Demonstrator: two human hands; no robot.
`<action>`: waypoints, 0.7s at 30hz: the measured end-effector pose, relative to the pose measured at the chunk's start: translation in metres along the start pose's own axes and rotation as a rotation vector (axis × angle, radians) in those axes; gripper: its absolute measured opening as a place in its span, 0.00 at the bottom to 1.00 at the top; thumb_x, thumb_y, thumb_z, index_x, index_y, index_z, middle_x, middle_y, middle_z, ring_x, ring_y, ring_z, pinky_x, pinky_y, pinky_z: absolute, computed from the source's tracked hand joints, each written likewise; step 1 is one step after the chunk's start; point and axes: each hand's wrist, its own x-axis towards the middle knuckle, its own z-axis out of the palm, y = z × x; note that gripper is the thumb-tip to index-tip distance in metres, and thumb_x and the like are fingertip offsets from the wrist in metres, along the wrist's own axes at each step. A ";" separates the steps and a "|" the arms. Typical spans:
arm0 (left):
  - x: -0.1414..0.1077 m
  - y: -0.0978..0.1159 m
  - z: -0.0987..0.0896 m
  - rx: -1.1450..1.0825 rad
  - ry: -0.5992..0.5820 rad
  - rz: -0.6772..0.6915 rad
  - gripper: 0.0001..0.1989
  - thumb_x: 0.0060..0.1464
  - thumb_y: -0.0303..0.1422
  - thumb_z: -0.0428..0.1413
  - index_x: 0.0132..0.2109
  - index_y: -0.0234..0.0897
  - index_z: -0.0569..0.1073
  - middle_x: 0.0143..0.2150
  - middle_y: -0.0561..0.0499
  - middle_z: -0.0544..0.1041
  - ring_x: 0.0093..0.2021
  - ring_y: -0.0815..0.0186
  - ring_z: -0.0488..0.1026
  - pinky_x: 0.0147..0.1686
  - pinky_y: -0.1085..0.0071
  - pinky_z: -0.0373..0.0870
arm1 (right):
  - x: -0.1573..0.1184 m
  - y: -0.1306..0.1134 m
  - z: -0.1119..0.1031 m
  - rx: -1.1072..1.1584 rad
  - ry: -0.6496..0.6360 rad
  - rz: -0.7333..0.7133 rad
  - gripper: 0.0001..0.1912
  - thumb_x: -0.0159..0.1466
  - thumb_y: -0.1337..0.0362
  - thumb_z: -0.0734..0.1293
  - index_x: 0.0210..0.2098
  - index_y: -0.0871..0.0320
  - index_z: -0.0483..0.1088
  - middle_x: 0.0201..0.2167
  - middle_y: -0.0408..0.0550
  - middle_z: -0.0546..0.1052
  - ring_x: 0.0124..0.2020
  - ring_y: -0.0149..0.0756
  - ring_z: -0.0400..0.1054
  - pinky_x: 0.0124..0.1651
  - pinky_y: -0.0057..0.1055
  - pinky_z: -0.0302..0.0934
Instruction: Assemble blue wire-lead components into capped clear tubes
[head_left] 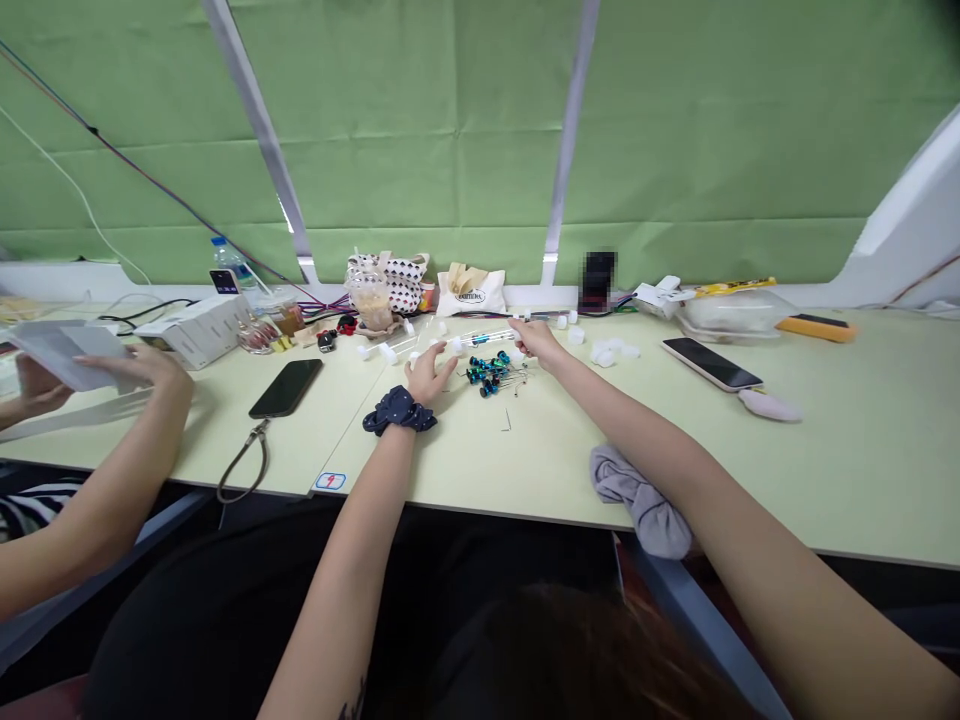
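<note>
In the head view my right hand [535, 341] is closed in a pinch at the right end of a clear plastic tube [487, 338], which has something blue inside. The tube lies almost level, and a white cap [454, 345] shows by its left end. Close to that cap, my left hand [429, 374] has its fingers apart and holds nothing. Just below the tube is a small pile of shiny blue-green metal parts [491, 374] with thin stems. A thin L-shaped hex key [507, 420] lies on the table nearer to me.
More clear tubes [401, 346] and loose white caps [604, 353] lie around. Phones rest at left [286, 388] and right [711, 363]. A grey scrunchie [641, 498] is at the front edge. At the left, a co-worker's hand [142, 370] holds a white box.
</note>
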 end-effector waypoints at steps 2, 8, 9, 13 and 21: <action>0.001 0.005 -0.001 -0.074 -0.005 0.022 0.23 0.56 0.46 0.51 0.55 0.43 0.66 0.52 0.44 0.72 0.52 0.57 0.66 0.53 0.57 0.56 | -0.005 0.000 0.001 0.060 -0.085 0.102 0.17 0.62 0.53 0.63 0.23 0.58 0.60 0.13 0.40 0.61 0.12 0.22 0.48 0.14 0.21 0.40; 0.009 0.002 -0.001 -0.315 -0.013 0.086 0.21 0.56 0.42 0.50 0.54 0.39 0.65 0.44 0.47 0.72 0.40 0.66 0.67 0.38 0.71 0.63 | -0.014 0.005 0.010 0.179 -0.283 0.304 0.18 0.62 0.51 0.62 0.26 0.59 0.61 0.13 0.40 0.62 0.10 0.19 0.41 0.11 0.20 0.35; 0.010 0.000 -0.001 -0.317 -0.011 0.082 0.20 0.56 0.42 0.50 0.53 0.39 0.66 0.43 0.48 0.73 0.39 0.66 0.67 0.38 0.71 0.63 | -0.015 0.007 0.011 0.185 -0.294 0.296 0.19 0.62 0.50 0.63 0.26 0.59 0.60 0.13 0.40 0.63 0.10 0.19 0.41 0.11 0.20 0.36; 0.013 -0.002 0.000 -0.305 -0.019 0.031 0.15 0.57 0.41 0.49 0.47 0.37 0.69 0.38 0.49 0.73 0.37 0.67 0.68 0.38 0.72 0.63 | -0.015 0.016 0.016 0.191 -0.281 0.190 0.22 0.59 0.46 0.64 0.24 0.58 0.60 0.14 0.41 0.64 0.11 0.20 0.44 0.12 0.21 0.39; 0.019 -0.011 0.005 -0.268 0.143 -0.166 0.24 0.58 0.48 0.42 0.25 0.36 0.67 0.25 0.48 0.71 0.28 0.66 0.68 0.32 0.70 0.62 | -0.015 0.020 0.019 -0.090 -0.253 -0.380 0.18 0.53 0.49 0.69 0.31 0.58 0.68 0.22 0.42 0.68 0.23 0.30 0.63 0.25 0.24 0.58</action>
